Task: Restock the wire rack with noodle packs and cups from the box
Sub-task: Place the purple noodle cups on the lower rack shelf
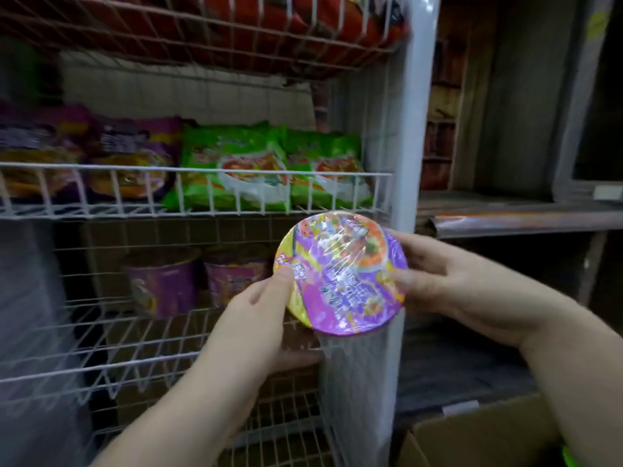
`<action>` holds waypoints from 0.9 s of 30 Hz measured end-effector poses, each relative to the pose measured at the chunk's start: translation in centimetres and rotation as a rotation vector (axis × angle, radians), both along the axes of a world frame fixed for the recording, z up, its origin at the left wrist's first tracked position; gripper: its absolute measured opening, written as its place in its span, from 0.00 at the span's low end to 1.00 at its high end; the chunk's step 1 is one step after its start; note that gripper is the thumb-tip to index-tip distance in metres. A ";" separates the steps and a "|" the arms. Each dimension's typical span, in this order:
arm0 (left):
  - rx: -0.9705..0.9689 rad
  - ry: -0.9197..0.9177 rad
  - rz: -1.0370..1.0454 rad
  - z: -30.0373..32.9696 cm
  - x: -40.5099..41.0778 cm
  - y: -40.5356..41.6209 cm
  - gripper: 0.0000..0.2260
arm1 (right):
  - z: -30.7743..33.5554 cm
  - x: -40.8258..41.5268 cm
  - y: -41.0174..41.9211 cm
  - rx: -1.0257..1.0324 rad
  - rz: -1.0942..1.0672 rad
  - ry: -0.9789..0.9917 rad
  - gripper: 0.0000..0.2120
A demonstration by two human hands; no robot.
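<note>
Nearest the camera, both forearms reach forward and both hands hold one cup (340, 273) between them, lid facing the viewer, in front of the rack's (416, 106) right post. The left hand (256, 318) grips the cup's lower left side, thumb pressed on the lid rim and fingers curled underneath; the right hand (448, 281) clasps the right side, fingers wrapped round the rim and wall. The cup is shrink-wrapped, and the film catches the light, so it will likely be slick under dry fingers. It looks light and thin-walled, probably easy to dent if squeezed, with a foil lid that should not be pressed in the middle. The surest hold seems to be around the wall just under the rim, or from below, as the left hand does. At the lower right corner sits the open cardboard box (478, 436), contents unclear. Just beyond the cup, on the wire shelf at hand level, stand two purple cups (161, 281), side by side, with bare shelf to their right where this one would fit. One shelf up, behind a wire lip, stand green packs (236, 166) and, left of them, purple packs (101, 153), blurred. On the top shelf lie red packs (303, 21).
</note>
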State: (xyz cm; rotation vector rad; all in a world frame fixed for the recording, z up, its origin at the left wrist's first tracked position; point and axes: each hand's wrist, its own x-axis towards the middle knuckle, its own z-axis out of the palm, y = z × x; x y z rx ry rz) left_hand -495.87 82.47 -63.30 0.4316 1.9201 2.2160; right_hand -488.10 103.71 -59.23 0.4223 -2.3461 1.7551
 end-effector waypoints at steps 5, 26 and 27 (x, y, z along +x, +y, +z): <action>-0.040 -0.003 0.154 0.3 -4.2 -6.2 0.16 | 0.1 -6.2 -6.4 0.098 0.087 -0.060 0.36; -0.115 -0.248 0.476 -0.5 -13.9 -24.9 0.13 | -6.4 -24.7 -29.6 -0.102 -0.104 -0.314 0.24; -0.109 -0.257 0.468 -0.6 -14.2 -25.2 0.12 | -6.3 -25.2 -30.0 -0.169 -0.119 -0.368 0.21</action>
